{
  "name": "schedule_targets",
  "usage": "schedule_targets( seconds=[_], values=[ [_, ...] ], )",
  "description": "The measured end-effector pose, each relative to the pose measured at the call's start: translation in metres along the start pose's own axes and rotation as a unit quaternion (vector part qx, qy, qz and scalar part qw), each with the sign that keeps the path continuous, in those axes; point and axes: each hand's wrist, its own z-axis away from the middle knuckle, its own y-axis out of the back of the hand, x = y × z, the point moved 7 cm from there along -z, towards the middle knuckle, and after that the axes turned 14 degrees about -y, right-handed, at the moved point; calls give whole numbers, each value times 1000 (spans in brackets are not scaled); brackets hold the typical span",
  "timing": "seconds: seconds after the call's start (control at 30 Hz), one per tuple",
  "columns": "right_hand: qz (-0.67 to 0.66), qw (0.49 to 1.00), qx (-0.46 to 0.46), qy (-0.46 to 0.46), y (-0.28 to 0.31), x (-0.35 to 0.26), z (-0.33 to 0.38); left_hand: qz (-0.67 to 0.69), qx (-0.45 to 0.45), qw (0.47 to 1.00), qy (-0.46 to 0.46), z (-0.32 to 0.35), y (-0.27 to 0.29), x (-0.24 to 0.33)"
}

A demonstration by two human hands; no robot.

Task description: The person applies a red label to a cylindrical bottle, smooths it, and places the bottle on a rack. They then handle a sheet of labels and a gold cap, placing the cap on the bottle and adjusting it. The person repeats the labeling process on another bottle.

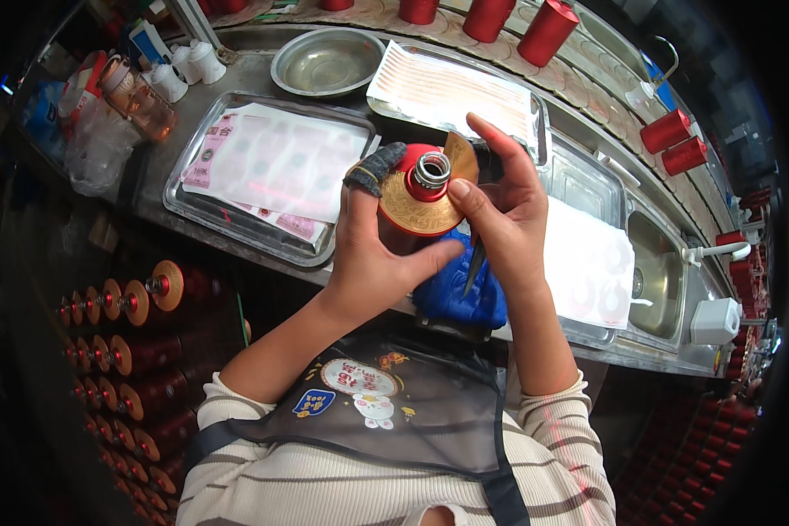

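Observation:
My left hand (pixel 364 241) is wrapped round a red bottle (pixel 422 149), a dark cover on its fingertips. The bottle's open neck, with a silver ring, tilts up toward me. A patterned gold label (pixel 405 210) curves round the bottle's shoulder, and one end stands up off the surface. My right hand (pixel 508 206) pinches the label near that raised end, thumb on the gold and forefinger stretched upward. A dark pointed tool, seemingly tweezers (pixel 475 267), hangs below the right palm; its upper part is hidden.
A metal tray (pixel 171 197) with printed sheets lies left, below a round metal basin (pixel 276 74). Another tray (pixel 542 110) holds striped strips. A blue object (pixel 456 294) sits under the bottle. Right are white sheets (pixel 587 263) and a sink (pixel 671 289). Several red bottles (pixel 158 342) are stacked lower left.

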Motion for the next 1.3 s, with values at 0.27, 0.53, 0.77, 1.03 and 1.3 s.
schedule_targets(
  seconds=[0.27, 0.53, 0.77, 1.03, 1.3],
  values=[
    [37, 998, 32, -38, 13, -2, 0, 256, -168, 946, 108, -29, 12, -25],
    [70, 995, 31, -61, 2, 1, 15, 232, -23, 963, 133, -13, 2, -6],
    [11, 998, 4, -61, -1, 8, 9, 264, -31, 953, 144, -15, -1, -3],
    [31, 997, 5, -66, -1, 1, 10, 227, -9, 962, 150, -16, -4, -1],
    [39, 999, -21, -17, -1, 2, 10, 77, -14, 997, -2, -5, 0, 0]
  ],
)
